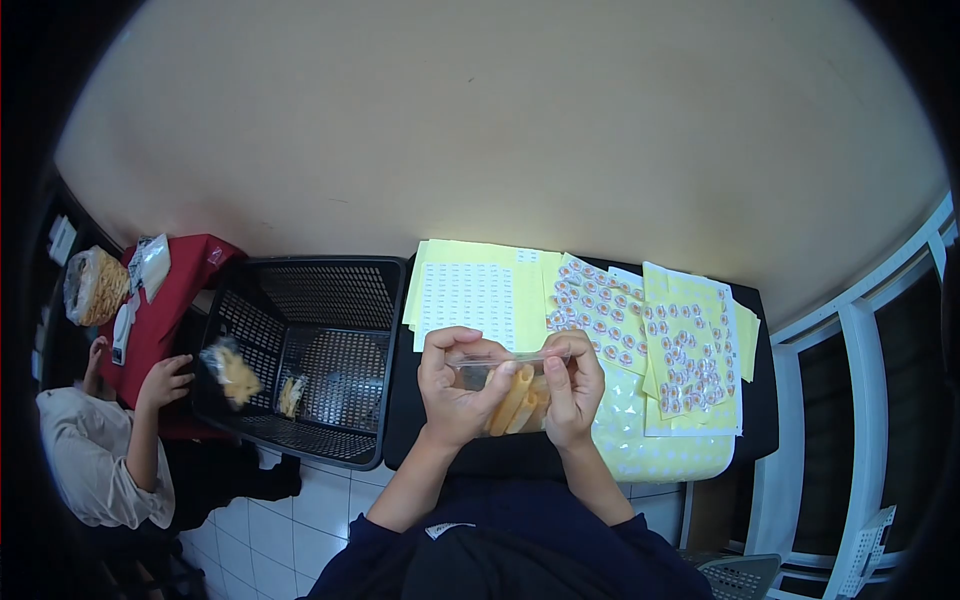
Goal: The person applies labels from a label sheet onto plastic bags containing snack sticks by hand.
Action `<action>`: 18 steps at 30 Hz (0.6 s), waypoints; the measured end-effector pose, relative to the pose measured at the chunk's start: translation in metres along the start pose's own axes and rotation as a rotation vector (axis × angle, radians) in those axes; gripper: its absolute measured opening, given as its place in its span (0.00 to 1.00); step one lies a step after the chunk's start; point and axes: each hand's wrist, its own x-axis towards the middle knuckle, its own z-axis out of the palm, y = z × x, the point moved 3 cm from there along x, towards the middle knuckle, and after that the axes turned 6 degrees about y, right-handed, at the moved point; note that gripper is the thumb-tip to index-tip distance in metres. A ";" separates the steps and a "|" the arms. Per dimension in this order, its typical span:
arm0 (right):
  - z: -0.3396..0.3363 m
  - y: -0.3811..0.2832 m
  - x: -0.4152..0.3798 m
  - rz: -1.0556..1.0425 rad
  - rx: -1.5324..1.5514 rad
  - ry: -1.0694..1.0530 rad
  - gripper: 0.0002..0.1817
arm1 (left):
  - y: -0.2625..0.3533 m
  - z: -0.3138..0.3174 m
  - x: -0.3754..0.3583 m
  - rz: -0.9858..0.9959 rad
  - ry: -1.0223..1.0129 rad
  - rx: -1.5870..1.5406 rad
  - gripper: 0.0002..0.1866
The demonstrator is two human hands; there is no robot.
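We are sitting at a dark surface under sticker sheets, a black crate lying left. Our left hand and right hand are both gripping shut around a clear snack pack above the surface edge.

Plain cream wall, white tiled floor, white-framed window at right, black table

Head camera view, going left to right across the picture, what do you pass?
Co-worker in a pale top → red table → black basket → white label sheet → clear packet of snack sticks held in both hands → round sticker sheets → window frame.
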 end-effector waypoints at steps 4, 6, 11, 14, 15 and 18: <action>0.000 -0.001 -0.002 0.010 -0.015 -0.004 0.04 | -0.003 -0.001 -0.002 -0.013 0.003 0.006 0.22; 0.000 -0.001 -0.001 0.052 0.030 0.018 0.04 | 0.000 -0.001 -0.002 -0.038 -0.002 0.001 0.21; -0.008 0.001 0.003 0.053 0.081 0.083 0.05 | -0.001 -0.010 0.005 -0.033 -0.061 -0.080 0.05; -0.008 0.001 -0.001 0.142 0.128 0.098 0.05 | -0.001 -0.010 0.004 -0.020 -0.027 -0.048 0.03; -0.009 0.002 -0.001 0.115 0.127 0.081 0.04 | -0.001 -0.011 0.004 -0.017 -0.025 -0.046 0.03; -0.017 0.000 0.005 0.131 0.118 -0.047 0.04 | 0.002 -0.013 0.003 0.027 -0.041 0.006 0.02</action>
